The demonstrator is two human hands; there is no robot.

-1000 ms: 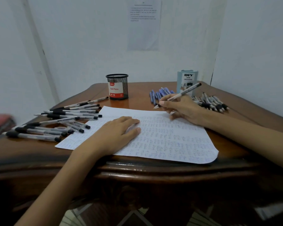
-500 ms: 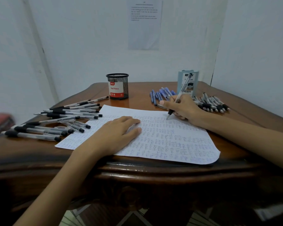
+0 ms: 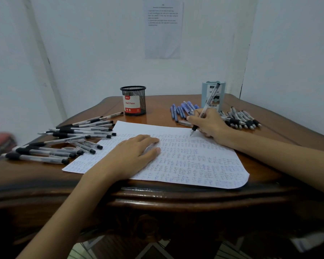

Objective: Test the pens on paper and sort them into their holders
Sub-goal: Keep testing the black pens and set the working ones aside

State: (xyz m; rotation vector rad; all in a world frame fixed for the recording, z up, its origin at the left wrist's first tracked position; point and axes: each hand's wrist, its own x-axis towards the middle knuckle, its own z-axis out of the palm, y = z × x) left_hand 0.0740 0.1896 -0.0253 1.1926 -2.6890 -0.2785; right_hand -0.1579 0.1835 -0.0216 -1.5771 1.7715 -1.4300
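A sheet of paper [image 3: 185, 165] covered in small ink marks lies on the wooden table [image 3: 157, 195]. My left hand [image 3: 131, 156] rests flat on its left half. My right hand [image 3: 209, 126] grips a clear pen with a black grip [image 3: 207, 107], upright, its tip touching the paper's upper right area. A black mesh holder labelled "Ball Pens" [image 3: 133, 100] stands at the back centre. A pale blue holder [image 3: 212, 96] stands at the back right, partly behind the held pen.
Several black-grip pens [image 3: 67, 139] lie spread on the left of the table. Several blue pens [image 3: 181, 110] lie behind my right hand, and more black-grip pens [image 3: 241, 119] lie to its right. White walls close in behind, with a printed sheet [image 3: 164, 28] taped up.
My right hand swung the pen from lying low with its tip off the paper's top edge to upright, and brought the tip down onto the paper. My left hand stayed put.
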